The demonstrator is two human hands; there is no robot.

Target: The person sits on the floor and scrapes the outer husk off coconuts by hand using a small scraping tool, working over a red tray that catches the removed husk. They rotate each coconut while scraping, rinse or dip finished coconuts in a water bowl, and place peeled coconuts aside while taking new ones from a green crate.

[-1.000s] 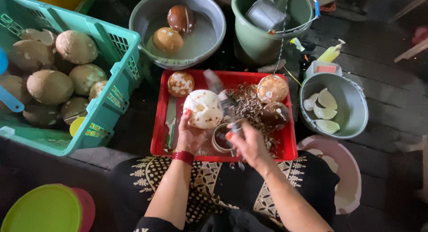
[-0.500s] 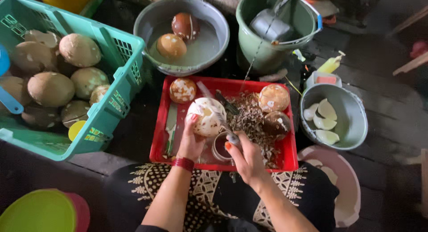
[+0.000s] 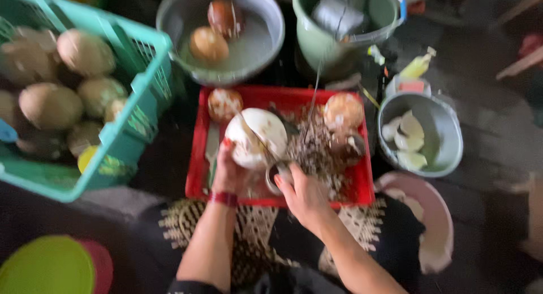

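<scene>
A: Reading left to right, what do I have at nine o'clock?

B: A teal crate (image 3: 144,102) of brown coconuts (image 3: 51,104), well apart from the hands. At seven o'clock lies a green lid (image 3: 45,266).

A: And the centre?

B: A red tray (image 3: 198,158). I see my left hand (image 3: 229,172), a red band at its wrist, cupped under a peeled white coconut (image 3: 257,135), fingers curled onto its near side; the grip is partly closed and bears the coconut over the tray. Two other husked coconuts sit at the tray's far corners, with a heap of brown parings (image 3: 317,152) between.

A: The right hand?

B: My right hand (image 3: 305,198) sits at the coconut's five o'clock, closed round something with a metal loop (image 3: 278,175). The frame is blurred; I cannot tell what the tool is.

A: Twelve o'clock?

B: A grey basin (image 3: 271,22) of water with two brown coconuts, then a green bucket (image 3: 317,45) just beside it.

A: Three o'clock?

B: A steel bowl (image 3: 447,141) holding white coconut pieces (image 3: 407,141); nearer me, a pale pink basin (image 3: 441,220).
</scene>
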